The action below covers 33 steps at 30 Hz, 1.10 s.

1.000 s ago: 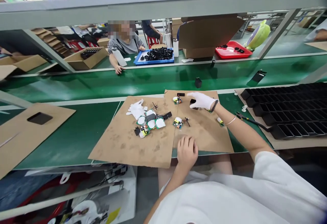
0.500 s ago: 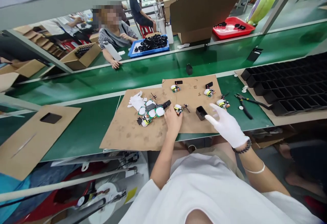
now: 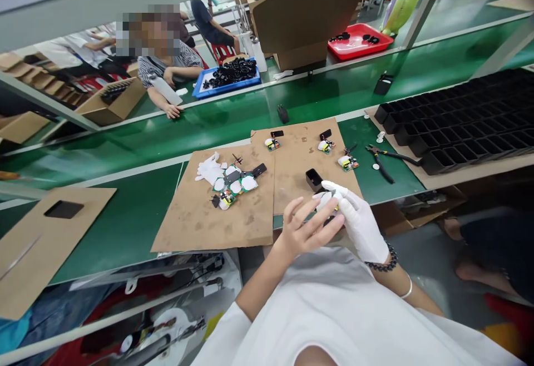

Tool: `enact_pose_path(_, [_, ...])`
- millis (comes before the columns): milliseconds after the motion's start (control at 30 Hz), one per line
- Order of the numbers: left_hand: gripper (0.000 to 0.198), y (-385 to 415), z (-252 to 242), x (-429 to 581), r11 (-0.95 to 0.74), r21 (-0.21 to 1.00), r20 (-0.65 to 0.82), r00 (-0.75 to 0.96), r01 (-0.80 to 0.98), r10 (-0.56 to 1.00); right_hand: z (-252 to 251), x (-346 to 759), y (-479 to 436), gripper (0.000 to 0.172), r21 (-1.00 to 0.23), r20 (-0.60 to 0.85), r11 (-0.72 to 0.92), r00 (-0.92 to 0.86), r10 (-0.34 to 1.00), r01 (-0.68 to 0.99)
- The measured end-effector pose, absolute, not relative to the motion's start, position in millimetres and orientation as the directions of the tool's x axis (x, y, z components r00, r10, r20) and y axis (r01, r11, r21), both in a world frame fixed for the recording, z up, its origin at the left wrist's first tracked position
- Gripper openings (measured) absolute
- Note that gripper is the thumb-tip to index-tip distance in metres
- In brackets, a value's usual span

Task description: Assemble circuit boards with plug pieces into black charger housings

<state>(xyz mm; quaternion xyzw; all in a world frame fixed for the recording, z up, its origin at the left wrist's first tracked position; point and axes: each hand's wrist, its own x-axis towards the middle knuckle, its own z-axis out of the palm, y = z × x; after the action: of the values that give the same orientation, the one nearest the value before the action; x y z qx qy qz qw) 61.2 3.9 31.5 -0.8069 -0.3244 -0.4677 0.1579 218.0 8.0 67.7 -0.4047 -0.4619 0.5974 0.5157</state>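
Note:
A small circuit board (image 3: 324,201) with a white pad is up off the cardboard, between my two hands and partly hidden by fingers. My bare left hand (image 3: 306,227) has its fingers against it from the left, some of them spread. On the right, my white-gloved right hand (image 3: 362,224) pinches the board at its edge. Just behind the hands stands an open black plastic case (image 3: 312,179). More boards with wires and black parts lie on the cardboard, one at the back (image 3: 272,143), another to its right (image 3: 326,146), and a cluster (image 3: 236,186) at the left.
Cutting pliers (image 3: 382,167) lie on the green bench near rows of black cases (image 3: 450,132). A white glove (image 3: 209,169) rests on the cardboard sheet (image 3: 200,224). Across the bench, a person sits by a blue tray (image 3: 225,89); a red tray (image 3: 359,49) is farther right.
My left hand has lifted a circuit board from the cardboard and brought it right and nearer me. The right hand has moved in to meet it. The view has shifted slightly.

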Motion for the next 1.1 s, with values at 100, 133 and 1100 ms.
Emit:
enact_pose_path(100, [0.046,1.9,32.5,64.3,-0.713,0.154,0.855,0.269,0.684,0.443,67.9,232.2,8.5,0.039,-0.932,-0.108,-0.172,-0.209,0.972,-0.318])
enact_pose_path(133, [0.052,4.2,30.6,64.6,-0.683,0.278,0.826,0.195,0.676,0.529,64.6,237.7,8.4,0.037,-0.908,-0.136,-0.21,-0.219,0.966,-0.362])
enact_pose_path(1100, [0.061,14.3,15.2,79.8,-0.085,0.979,0.1,-0.073,0.183,0.992,41.4,264.5,15.7,0.027,-0.692,-0.342,-0.361,-0.156,0.926,-0.625])
